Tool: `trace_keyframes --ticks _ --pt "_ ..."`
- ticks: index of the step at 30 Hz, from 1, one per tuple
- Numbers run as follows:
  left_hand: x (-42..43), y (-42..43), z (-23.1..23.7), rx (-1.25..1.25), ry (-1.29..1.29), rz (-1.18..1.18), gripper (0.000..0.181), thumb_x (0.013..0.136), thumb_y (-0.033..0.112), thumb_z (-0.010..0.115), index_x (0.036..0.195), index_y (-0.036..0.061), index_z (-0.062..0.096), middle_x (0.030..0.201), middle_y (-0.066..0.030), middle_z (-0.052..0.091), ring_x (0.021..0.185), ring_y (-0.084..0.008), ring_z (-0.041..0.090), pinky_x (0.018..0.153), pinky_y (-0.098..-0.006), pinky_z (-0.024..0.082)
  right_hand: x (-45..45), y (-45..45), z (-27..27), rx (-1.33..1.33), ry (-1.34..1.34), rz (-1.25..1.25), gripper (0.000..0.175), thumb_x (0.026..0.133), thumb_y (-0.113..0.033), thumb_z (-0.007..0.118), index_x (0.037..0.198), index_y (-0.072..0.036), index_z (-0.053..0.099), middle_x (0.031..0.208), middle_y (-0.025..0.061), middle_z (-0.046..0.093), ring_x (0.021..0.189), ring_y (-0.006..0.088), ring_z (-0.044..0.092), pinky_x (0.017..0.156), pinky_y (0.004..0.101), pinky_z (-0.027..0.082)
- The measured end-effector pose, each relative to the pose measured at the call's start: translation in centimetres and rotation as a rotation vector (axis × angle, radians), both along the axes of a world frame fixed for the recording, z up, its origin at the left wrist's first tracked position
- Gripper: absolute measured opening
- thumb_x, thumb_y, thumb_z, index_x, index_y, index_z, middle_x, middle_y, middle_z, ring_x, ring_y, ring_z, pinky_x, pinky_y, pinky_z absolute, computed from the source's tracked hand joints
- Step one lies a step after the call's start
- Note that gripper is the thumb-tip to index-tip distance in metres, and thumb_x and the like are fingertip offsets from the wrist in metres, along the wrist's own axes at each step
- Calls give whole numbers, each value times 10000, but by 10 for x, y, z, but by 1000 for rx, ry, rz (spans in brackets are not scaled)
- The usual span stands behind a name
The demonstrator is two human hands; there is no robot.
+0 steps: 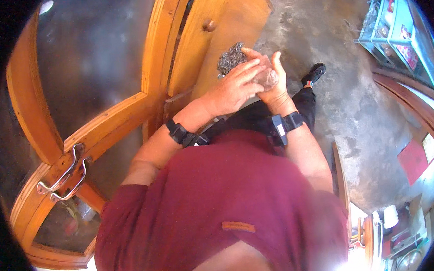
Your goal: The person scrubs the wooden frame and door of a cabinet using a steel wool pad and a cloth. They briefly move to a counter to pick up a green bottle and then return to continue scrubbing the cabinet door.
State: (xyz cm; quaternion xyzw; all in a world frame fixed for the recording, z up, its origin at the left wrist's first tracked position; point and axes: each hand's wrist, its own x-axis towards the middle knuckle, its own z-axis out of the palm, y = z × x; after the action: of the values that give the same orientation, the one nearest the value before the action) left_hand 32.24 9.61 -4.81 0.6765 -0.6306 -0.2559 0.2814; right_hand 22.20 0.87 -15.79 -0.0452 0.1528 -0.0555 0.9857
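My left hand [238,87] lies palm down across a pinkish, crumpled, translucent wad [267,78], its fingers touching it. Cupped under and around that wad is my right hand [280,81], thumb pointing up and away. A tangle of grey steel wool [231,59] shows just beyond my left knuckles, beside a fingertip. Which hand bears the steel wool is hidden by the overlapping fingers. Both hands are held out in front of my body, above my dark trousers. Each wrist wears a black strap.
A wooden panel with a round knob [209,25] stands close to the left of my hands. Wood-framed glass doors with metal handles [69,175] are further left. A light-blue shelf rack [393,34] stands far right on the concrete floor [336,101]. A red sheet [413,160] is at right.
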Motion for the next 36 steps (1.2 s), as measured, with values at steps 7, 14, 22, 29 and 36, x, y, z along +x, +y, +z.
trace_keyframes --ticks 7,14,22,29,36 --pt "12 4 19 -147 -513 238 317 812 107 700 1127 143 704 1445 -203 442 1328 -388 436 1108 -492 336 2 -7 0 -78 124 -98 690 911 -453 550 1380 43 455 1318 188 553 1164 325 565 1017 454 446" --pt "17 -10 21 241 -37 339 318 864 194 628 1158 77 649 1262 -213 593 1161 -367 573 991 -427 452 -23 -12 10 -591 2 -27 762 743 -158 600 1449 11 368 1375 204 495 1196 374 548 969 517 483" --pt "72 22 37 89 -472 382 453 804 -17 621 1247 72 582 1337 -153 514 1197 -379 501 1022 -461 410 -89 -23 -32 -868 106 -10 593 825 13 534 1406 7 415 1284 269 527 1053 364 623 840 489 569" --pt "79 12 25 385 -1405 54 430 866 195 620 1292 153 579 1516 -17 380 1442 -318 261 1088 -662 246 -191 -84 -53 -13 721 -282 441 879 -18 578 1312 6 498 1156 212 620 985 328 643 871 477 558" --pt "65 -17 81 498 -1351 -52 447 828 183 633 1273 196 600 1493 13 412 1458 -276 248 1072 -712 213 -287 -121 -80 -2142 964 197 191 841 -132 516 838 -114 707 892 68 707 905 192 676 966 338 475"
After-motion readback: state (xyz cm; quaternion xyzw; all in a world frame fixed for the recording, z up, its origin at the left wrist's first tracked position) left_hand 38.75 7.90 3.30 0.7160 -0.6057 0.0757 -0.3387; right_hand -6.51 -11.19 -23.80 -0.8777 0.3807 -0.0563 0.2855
